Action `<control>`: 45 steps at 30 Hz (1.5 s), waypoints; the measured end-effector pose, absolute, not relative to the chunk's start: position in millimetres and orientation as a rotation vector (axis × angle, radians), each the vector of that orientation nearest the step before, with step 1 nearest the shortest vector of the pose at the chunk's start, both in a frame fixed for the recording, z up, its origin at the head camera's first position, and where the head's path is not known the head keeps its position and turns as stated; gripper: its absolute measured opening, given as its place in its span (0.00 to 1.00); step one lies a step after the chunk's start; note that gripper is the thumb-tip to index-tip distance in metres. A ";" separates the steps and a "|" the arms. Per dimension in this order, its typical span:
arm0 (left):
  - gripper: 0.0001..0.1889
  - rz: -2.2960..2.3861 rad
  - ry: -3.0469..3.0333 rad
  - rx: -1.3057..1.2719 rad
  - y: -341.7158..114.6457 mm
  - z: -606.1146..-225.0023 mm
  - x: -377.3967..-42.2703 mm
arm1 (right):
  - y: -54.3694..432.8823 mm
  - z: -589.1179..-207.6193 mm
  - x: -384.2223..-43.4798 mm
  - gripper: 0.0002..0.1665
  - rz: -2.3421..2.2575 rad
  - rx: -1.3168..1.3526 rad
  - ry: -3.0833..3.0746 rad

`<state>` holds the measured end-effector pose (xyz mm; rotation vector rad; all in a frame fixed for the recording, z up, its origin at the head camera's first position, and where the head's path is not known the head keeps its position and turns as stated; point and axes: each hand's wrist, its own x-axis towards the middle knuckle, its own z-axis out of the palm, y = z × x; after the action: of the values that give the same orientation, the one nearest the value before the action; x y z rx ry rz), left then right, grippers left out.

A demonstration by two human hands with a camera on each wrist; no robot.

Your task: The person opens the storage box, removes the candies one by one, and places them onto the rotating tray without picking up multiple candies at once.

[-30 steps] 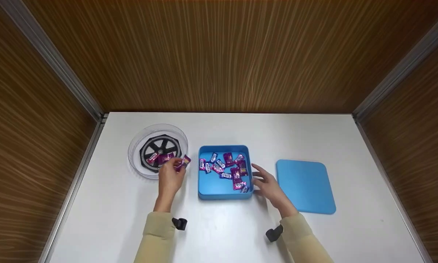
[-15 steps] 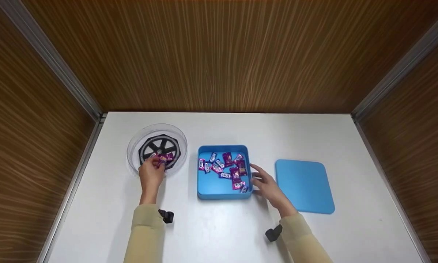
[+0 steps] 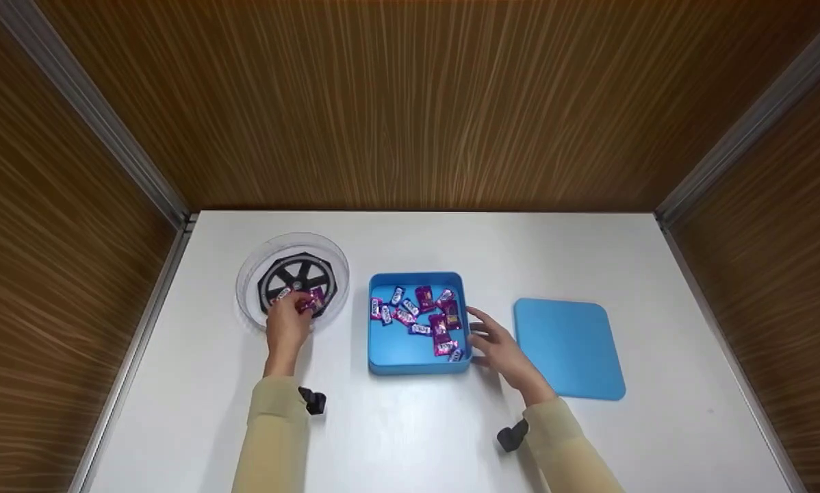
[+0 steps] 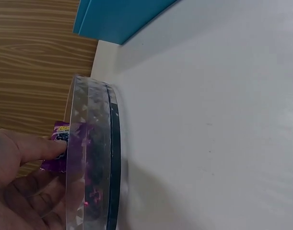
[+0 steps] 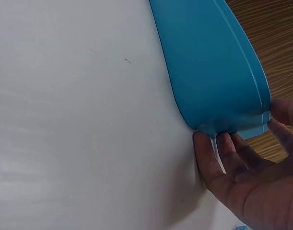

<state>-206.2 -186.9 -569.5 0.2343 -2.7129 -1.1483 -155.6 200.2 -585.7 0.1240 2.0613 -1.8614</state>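
My left hand (image 3: 288,330) reaches over the near rim of a clear round dish (image 3: 246,274), pinching a purple-wrapped candy (image 4: 61,139) between thumb and fingers. More purple and pink candies (image 3: 316,296) are in the dish, over a black spoked disc (image 3: 303,266); the fingers partly hide them. A square blue box (image 3: 396,352) stands open-topped in the middle, with several purple, pink and blue wrapped candies (image 3: 439,327) inside. My right hand (image 3: 502,349) rests its spread fingertips on the box's right outer wall (image 5: 218,72) and holds nothing.
A flat blue square lid (image 3: 571,349) lies on the white table (image 3: 410,438) to the right of the box. Wood-patterned panels (image 3: 410,103) enclose the back and both sides. Black wrist cameras (image 3: 312,400) sit at both cuffs.
My left hand has carried a purple candy from the gap beside the box leftward to the dish, where it shifts slightly among the candies. The right hand stays against the box.
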 end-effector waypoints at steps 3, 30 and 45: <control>0.11 -1.137 -2.711 0.197 -185.4 -570.8 -206.8 | 199.8 -585.8 -155.5 0.34 -1.866 0.119 2.053; 0.09 -1.050 -2.600 0.051 -150.4 -554.1 -197.8 | 199.7 -586.3 -155.5 0.34 -1.856 0.103 2.070; 0.21 -1.137 -2.807 -0.386 -81.1 -552.0 -180.4 | 199.8 -587.3 -157.0 0.34 -1.849 0.121 2.079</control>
<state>-180.4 -81.1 -552.0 -0.3865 -2.8070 -1.1374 -157.0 199.8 -587.3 0.1207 2.0792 -1.8490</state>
